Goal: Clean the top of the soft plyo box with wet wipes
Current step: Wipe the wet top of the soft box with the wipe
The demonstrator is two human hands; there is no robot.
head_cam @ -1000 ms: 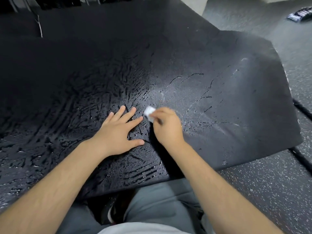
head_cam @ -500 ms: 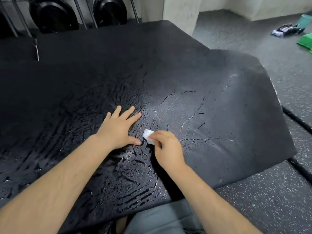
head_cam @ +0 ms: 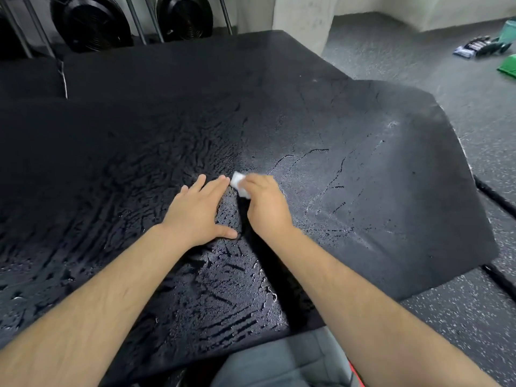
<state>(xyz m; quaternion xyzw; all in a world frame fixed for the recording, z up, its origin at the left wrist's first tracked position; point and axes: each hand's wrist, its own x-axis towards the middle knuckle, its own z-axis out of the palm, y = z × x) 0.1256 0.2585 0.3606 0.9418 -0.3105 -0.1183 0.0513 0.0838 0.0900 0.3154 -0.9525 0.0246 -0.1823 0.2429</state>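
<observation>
The black soft plyo box [head_cam: 377, 169] fills most of the view, its top streaked with wet smears on the left and middle and drier at the right. My right hand [head_cam: 266, 206] grips a small folded white wet wipe [head_cam: 240, 185] and presses it on the box top near the middle. My left hand [head_cam: 196, 212] lies flat on the wet surface just left of the wipe, fingers straight and spread. The index fingertip nearly touches the wipe.
Speckled rubber floor [head_cam: 460, 317] lies to the right of the box. A dark wipe packet [head_cam: 472, 48] and green items [head_cam: 508, 65] sit on the floor at far right. Black weight plates [head_cam: 89, 22] on a rack stand behind the box. My grey-trousered knee [head_cam: 279, 364] is below.
My right hand slid the wipe toward me, then pushed it away again, now beside my left fingertips. The left hand stayed flat. The camera tilted up, showing more of the rack.
</observation>
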